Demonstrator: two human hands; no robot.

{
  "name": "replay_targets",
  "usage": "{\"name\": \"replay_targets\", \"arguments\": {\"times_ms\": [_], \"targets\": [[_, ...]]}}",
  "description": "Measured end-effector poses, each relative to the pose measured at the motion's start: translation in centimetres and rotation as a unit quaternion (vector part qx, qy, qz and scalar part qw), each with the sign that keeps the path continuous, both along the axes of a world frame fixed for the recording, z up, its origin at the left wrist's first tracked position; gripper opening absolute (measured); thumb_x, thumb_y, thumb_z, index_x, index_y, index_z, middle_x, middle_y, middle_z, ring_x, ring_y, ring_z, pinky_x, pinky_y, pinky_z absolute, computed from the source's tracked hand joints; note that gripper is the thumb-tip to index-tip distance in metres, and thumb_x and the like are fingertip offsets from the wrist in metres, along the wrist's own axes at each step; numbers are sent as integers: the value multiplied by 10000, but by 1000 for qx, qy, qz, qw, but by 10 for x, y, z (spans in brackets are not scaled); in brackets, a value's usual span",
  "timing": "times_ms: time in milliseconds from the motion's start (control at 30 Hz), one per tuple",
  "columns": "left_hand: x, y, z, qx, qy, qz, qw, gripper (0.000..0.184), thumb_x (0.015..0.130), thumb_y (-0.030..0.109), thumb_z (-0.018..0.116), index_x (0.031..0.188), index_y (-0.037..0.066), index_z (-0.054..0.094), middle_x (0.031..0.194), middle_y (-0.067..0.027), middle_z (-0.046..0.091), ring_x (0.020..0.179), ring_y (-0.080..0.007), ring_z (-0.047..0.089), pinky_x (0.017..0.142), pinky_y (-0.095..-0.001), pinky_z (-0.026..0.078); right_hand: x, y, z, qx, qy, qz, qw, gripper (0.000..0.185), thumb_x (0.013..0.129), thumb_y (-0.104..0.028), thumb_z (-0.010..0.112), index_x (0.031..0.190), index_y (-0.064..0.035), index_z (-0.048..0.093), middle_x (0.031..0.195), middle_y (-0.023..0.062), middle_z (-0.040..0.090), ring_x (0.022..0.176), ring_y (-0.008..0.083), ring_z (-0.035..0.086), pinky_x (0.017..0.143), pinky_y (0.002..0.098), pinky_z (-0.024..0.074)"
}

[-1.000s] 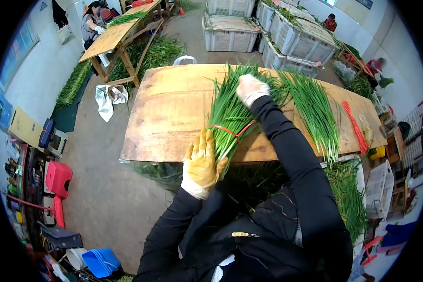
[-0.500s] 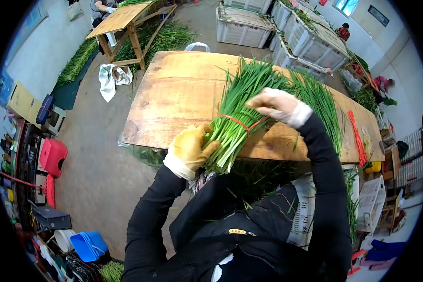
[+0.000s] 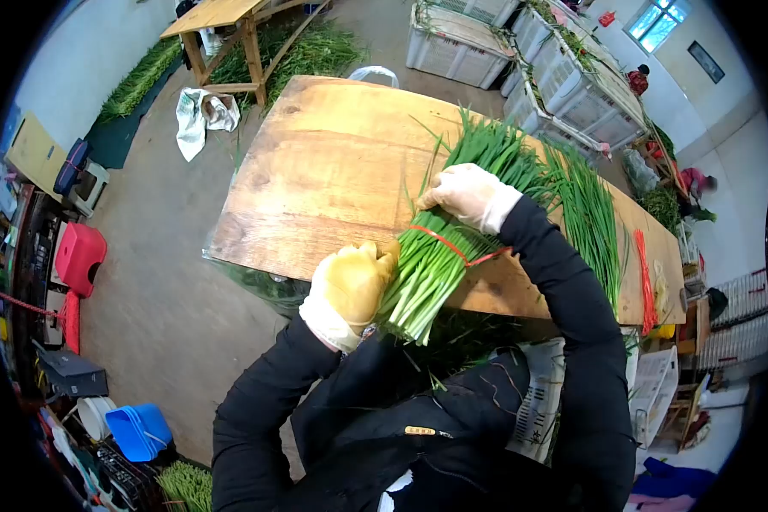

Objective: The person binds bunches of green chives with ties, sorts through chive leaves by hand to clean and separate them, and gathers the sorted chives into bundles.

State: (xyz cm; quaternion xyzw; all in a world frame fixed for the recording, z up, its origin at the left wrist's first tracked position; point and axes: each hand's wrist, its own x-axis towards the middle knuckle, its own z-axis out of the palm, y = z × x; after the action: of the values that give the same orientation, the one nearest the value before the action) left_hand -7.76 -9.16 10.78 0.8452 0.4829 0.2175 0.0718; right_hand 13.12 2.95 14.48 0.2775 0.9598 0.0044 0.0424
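A bundle of green chives [image 3: 431, 277] lies slantwise on the wooden table [image 3: 316, 162], its pale stem ends over the front edge. Around its lower part runs a red tie [image 3: 439, 241], with an end sticking out to the right. My left hand [image 3: 350, 282], in a yellow-palmed glove, grips the stems from the left; its thumb is hidden. Across the leaves above the tie lies my right hand [image 3: 469, 196] in a pale glove, fingers curled onto the bundle. More loose chives [image 3: 584, 222] rest on the table to the right.
Red ties [image 3: 644, 282] lie near the table's right end. White crates [image 3: 456, 47] stand behind it. Another wooden table [image 3: 218, 17] is at the back left. A blue bucket [image 3: 139, 433] and a red stool [image 3: 80, 260] stand left. Other people are at the far right.
My right hand has come down and left onto the leaves, from beside the red tie's right end. My left hand stays at the stems. The view has shifted slightly.
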Motion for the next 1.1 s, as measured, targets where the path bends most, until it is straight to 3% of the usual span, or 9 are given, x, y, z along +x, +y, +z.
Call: {"name": "replay_targets", "arguments": {"times_ms": [267, 367, 400, 467, 533, 600, 833, 967, 1100], "targets": [[1, 17, 9, -147, -233, -29, 961, 211, 761, 98, 534, 966, 65, 569, 722, -178, 559, 673, -334, 554, 599, -368, 438, 4, -5, -1, 113, -1, 52, 992, 225, 690, -99, 522, 898, -132, 602, 723, 14, 548, 730, 184, 553, 683, 302, 439], [-6, 35, -16, -115, -178, -5, 977, 157, 758, 116, 542, 898, 67, 593, 683, -164, 561, 670, -314, 554, 613, -368, 434, 6, -2, 1, 91, 2, 40, 995, 220, 724, -108, 534, 933, -116, 602, 760, 40, 564, 752, 210, 550, 699, 314, 437], [-7, 32, -15, -116, -106, 26, 987, 137, 757, 123, 547, 866, 53, 592, 682, -161, 566, 665, -312, 554, 615, -371, 435, 11, -1, 4, 13, 100, -2, 995, 215, 753, -121, 535, 958, -107, 599, 781, 58, 570, 758, 223, 548, 704, 315, 435], [-7, 30, -10, -56, -195, 28, 979, 125, 743, 105, 570, 842, 30, 588, 678, -157, 570, 654, -306, 553, 609, -373, 435, 20, -8, 19, -87, 263, -48, 960, 249, 795, -209, 571, 990, -54, 575, 811, 97, 573, 735, 248, 547, 720, 333, 443], [-2, 36, -19, -32, -272, 31, 961, 120, 739, 95, 577, 836, 25, 586, 680, -154, 571, 661, -302, 552, 607, -370, 434, 36, -16, 26, -146, 229, -75, 960, 287, 727, -209, 648, 957, -47, 593, 826, 96, 584, 753, 232, 557, 719, 324, 445], [-1, 38, -19, -244, -289, -24, 925, 107, 733, 72, 583, 828, 23, 581, 691, -154, 568, 696, -293, 549, 618, -354, 430, 40, -19, 16, -133, 191, -57, 971, 265, 682, -205, 681, 886, -55, 606, 768, 74, 582, 749, 233, 557, 702, 327, 444], [11, 28, -18, -107, -229, -25, 967, 116, 743, 30, 568, 857, 15, 564, 720, -148, 560, 636, -266, 542, 582, -324, 429, 31, 1, 19, 72, 51, -8, 996, 112, 733, -188, 612, 754, -81, 588, 700, 49, 557, 690, 235, 539, 598, 338, 439], [8, 25, -13, -174, -272, -9, 946, 180, 782, 35, 537, 960, 14, 552, 695, -99, 545, 612, -169, 523, 579, -267, 422, 26, -20, 28, -204, 165, -78, 962, 301, 642, -200, 712, 855, -40, 572, 777, 71, 571, 755, 256, 556, 656, 326, 457], [10, 26, -2, -148, -235, -27, 960, 159, 773, 38, 537, 929, 10, 548, 726, -132, 559, 601, -210, 538, 567, -287, 425, 34, -14, 19, -210, 96, -104, 968, 211, 650, -115, 692, 824, -49, 592, 773, 75, 582, 753, 235, 573, 670, 323, 461]]}}
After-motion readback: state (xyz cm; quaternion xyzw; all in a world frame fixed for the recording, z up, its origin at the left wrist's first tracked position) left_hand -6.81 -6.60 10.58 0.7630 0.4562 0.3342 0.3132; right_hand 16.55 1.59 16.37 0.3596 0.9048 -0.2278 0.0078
